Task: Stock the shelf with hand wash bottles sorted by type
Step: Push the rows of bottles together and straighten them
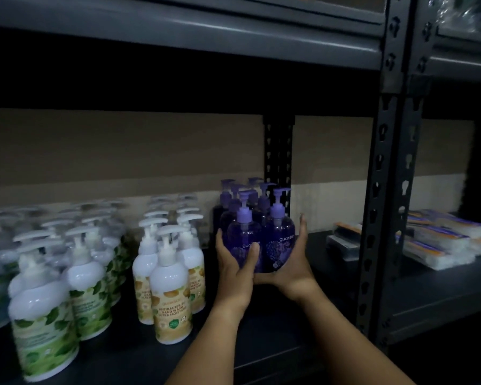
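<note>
We see the left hand (235,269) and right hand (290,266) curled around two purple bottles (258,237), holding them together. The bottles stand on the dark shelf (331,262), right of the white bottles (170,276), just near the other purple ones.

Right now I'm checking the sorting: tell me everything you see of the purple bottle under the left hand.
The purple bottle is translucent plastic with a lighter purple pump top and a "guardian" label. It stands upright at the front of the purple group, touching a twin bottle on its right. The left hand grips its lower body, thumb across the label.
</note>
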